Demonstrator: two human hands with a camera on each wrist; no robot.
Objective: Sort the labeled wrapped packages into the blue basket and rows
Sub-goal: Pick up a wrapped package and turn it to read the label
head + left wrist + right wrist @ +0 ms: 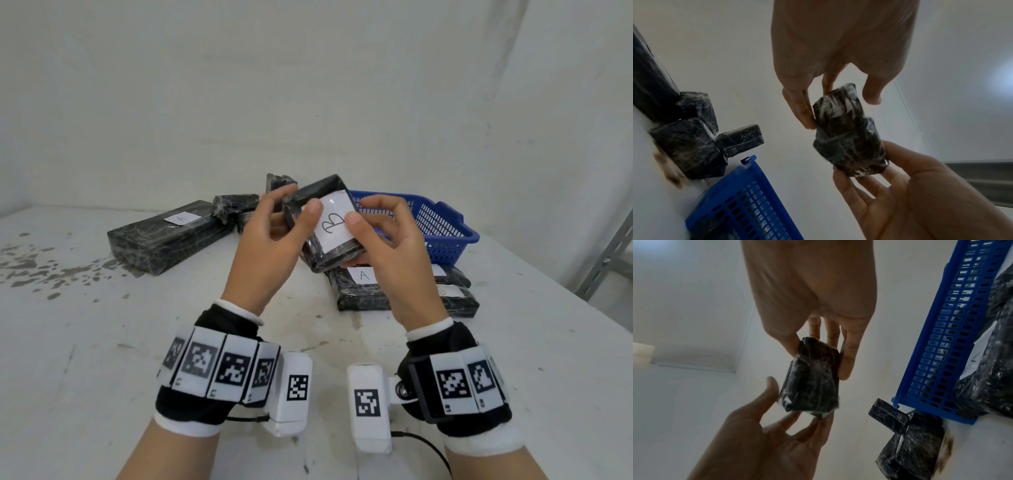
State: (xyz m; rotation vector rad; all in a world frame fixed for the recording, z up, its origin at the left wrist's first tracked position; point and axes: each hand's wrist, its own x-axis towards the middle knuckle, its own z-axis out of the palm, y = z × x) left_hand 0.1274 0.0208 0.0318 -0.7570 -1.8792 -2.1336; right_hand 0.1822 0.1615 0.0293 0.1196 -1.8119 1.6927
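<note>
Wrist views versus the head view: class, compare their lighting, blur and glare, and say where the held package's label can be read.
Head view: evenly lit and sharp; the held package shows a legible handwritten label with slight glare on its wrap. Left wrist view: dim, backlit, a bright flare at the right edge, packages by the blue basket smeared. Right wrist view: similarly dark; the label faces away.

White table — wrapped packages, blue basket.
</note>
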